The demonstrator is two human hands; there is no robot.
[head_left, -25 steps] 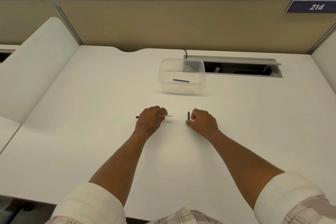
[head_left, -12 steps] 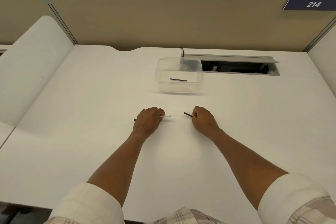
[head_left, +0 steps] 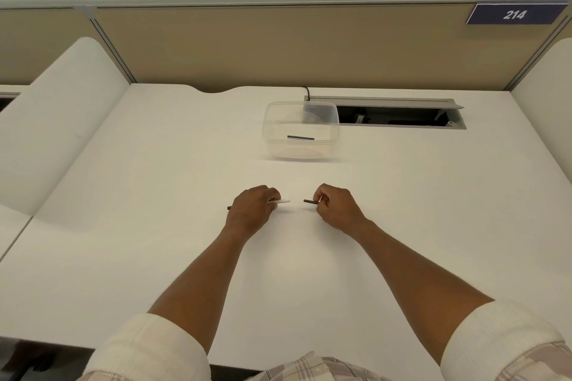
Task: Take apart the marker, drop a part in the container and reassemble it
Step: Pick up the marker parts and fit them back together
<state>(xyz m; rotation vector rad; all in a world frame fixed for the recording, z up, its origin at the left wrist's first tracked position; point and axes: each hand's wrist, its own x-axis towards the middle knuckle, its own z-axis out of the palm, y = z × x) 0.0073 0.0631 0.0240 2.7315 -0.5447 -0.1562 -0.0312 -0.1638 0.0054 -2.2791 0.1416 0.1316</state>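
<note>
Marker body (head_left: 282, 201) and dark part (head_left: 311, 202) (tips facing) in separate hands.

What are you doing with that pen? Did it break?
It's not broken. A person is sitting at a white desk with a marker taken apart. The left hand holds the white marker body, and the right hand pinches a thin dark piece, pointed at the body's open end with a small gap between them. Another dark piece lies inside the clear container farther back on the desk.
</note>
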